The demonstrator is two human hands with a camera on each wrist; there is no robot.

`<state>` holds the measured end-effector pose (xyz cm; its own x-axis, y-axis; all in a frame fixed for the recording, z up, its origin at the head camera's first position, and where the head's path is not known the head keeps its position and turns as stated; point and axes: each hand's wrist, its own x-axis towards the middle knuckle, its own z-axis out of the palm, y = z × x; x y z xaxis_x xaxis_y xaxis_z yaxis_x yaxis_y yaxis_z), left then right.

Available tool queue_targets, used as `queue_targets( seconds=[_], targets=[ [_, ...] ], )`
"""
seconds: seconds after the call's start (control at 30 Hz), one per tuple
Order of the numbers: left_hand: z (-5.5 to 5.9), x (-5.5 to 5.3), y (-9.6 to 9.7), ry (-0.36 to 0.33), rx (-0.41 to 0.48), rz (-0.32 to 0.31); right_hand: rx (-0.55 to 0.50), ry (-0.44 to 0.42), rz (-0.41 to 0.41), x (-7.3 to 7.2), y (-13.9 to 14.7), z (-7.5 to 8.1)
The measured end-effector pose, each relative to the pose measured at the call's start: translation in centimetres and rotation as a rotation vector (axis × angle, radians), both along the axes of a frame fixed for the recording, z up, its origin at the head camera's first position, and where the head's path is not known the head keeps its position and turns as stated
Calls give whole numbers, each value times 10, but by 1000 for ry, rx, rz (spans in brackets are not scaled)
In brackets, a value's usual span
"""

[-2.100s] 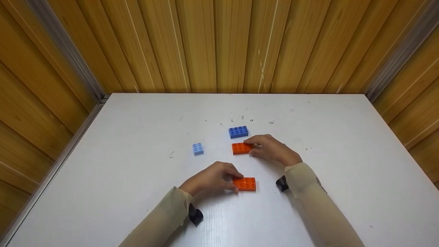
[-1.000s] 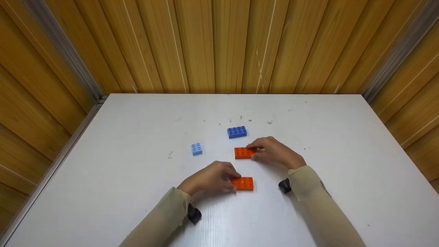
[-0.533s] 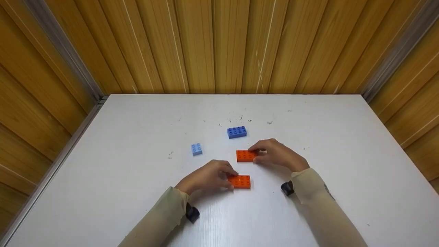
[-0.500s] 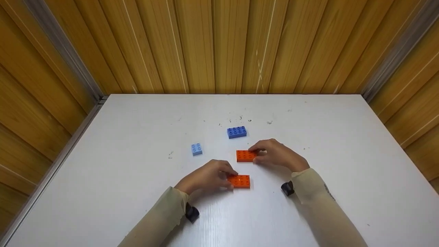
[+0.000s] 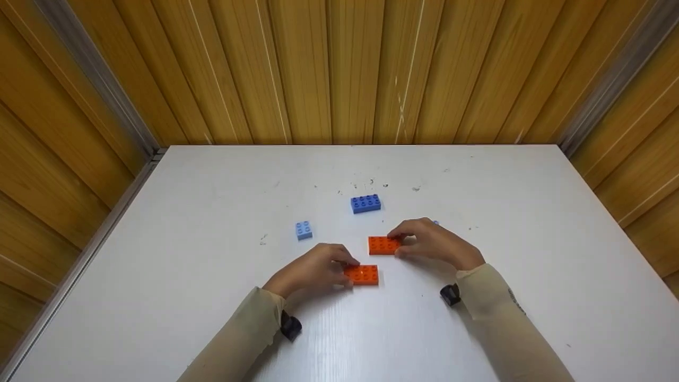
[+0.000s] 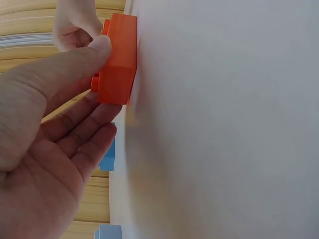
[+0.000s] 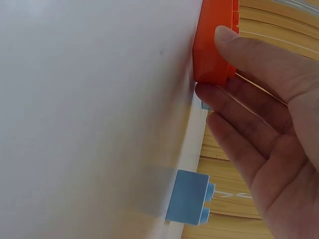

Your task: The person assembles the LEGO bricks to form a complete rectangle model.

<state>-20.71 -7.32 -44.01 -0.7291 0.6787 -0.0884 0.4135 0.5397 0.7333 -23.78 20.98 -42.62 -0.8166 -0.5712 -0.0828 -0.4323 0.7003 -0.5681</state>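
Observation:
My left hand (image 5: 313, 268) pinches the left end of the nearer orange toy brick (image 5: 366, 275) between thumb and fingers. Farther back and a little to the right, my right hand (image 5: 437, 244) grips a second orange brick (image 5: 379, 245) by its right end. Both bricks lie studs up, low over the table, with a small gap between them in the head view. In the left wrist view the thumb presses the side of the orange brick (image 6: 119, 62); the right wrist view shows the same pinch on the other orange brick (image 7: 209, 55).
A blue eight-stud brick (image 5: 366, 203) lies beyond the hands on the white table (image 5: 159, 297). To its left sits a small light blue brick (image 5: 304, 229). Another light blue brick (image 7: 187, 196), mostly hidden by my right hand in the head view, stands behind that hand.
My left hand has moved left and slightly away with its orange brick. My right hand has drawn its orange brick nearer and to the right, uncovering a bit of blue behind it.

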Motion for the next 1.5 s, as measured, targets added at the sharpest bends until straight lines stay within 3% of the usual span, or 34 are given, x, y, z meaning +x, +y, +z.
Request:
queue_targets(
  seconds=[0.77, 1.07, 1.5],
  targets=[
    [-1, -7, -8, -64, 6, 72, -6, 13, 17, 8, 10, 1],
    [-4, -7, -7, -9, 6, 86, -10, 28, 41, 12, 12, 0],
    [-9, -5, -9, -56, 64, 130, -32, -1, 78, 17, 11, 0]
  ],
)
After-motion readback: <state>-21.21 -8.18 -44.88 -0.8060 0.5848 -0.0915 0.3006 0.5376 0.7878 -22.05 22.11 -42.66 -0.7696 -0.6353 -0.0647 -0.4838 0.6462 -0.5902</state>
